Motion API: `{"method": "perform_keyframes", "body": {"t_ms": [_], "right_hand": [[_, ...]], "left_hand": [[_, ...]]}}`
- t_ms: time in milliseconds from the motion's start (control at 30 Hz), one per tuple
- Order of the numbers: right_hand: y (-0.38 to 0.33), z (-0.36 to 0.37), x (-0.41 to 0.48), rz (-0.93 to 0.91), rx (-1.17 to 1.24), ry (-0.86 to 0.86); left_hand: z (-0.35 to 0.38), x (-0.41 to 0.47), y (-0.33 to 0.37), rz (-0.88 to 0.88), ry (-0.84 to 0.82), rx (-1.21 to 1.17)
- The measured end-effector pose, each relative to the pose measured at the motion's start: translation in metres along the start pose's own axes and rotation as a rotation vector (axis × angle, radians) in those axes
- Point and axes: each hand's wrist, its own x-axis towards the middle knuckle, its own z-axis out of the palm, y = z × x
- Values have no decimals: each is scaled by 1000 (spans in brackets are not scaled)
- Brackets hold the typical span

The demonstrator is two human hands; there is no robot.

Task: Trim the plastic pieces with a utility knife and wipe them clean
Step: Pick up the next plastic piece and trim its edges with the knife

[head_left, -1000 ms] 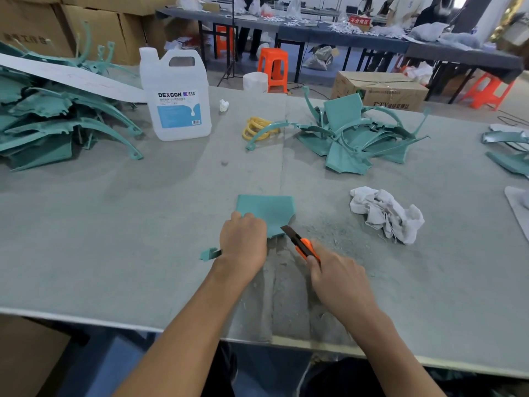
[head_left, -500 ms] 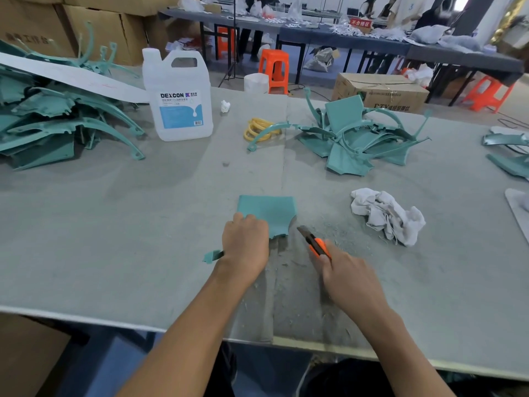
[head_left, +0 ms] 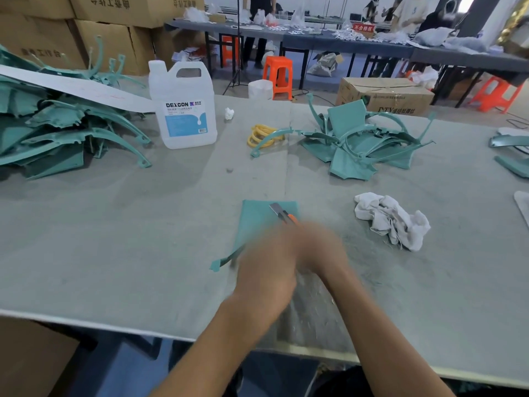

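Note:
A teal plastic piece lies flat on the grey table in front of me, its thin arm poking out to the left. My left hand holds its near part down, blurred by motion. My right hand sits close beside the left and grips an orange utility knife, whose bare blade lies over the piece's far right area. A crumpled white rag rests to the right of both hands.
A large heap of teal pieces fills the far left, and a smaller heap lies at the back right. A white DEXCON jug and yellow bands stand between them. Plastic shavings litter the table near the rag.
My right hand has swung left and forward, bringing the knife from the piece's near right edge to over its far right part. The camera view has tilted upward.

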Motion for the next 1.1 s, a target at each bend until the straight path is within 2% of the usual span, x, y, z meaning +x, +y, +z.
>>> {"method": "perform_keyframes", "body": {"t_ms": [67,133,200,267,333,367,400,500,567,700,900,1100], "right_hand": [[-1,0,2,-12,-8,8],[-2,2,1,-27,-18,38],[-2,3,-1,-34,-32,56],[-1,4,-2,-37,-38,69],[-1,5,-4,-44,-43,82],[-1,6,-5,-49,-48,87],[-2,7,-6,-52,-52,89],[-3,7,-7,-43,-48,83],[-3,5,-8,-49,-45,68],[5,-2,-10,-56,-14,76],[33,-13,-28,-162,-92,184],[41,-11,-35,-181,-178,178]], "left_hand": [[-5,-35,3,167,150,-255],[5,-74,-8,238,352,-366],[15,-104,-28,76,453,-426],[19,-118,-52,-238,487,-475],[18,-116,-79,-524,447,-518],[16,-109,-92,-582,385,-528],[17,-100,-105,-557,296,-485],[24,-55,-127,-259,-27,-215],[35,-23,-131,-124,-118,-174],[62,20,-130,74,-89,-137],[73,34,-106,23,89,-102],[76,34,-102,-61,60,-155]]}}
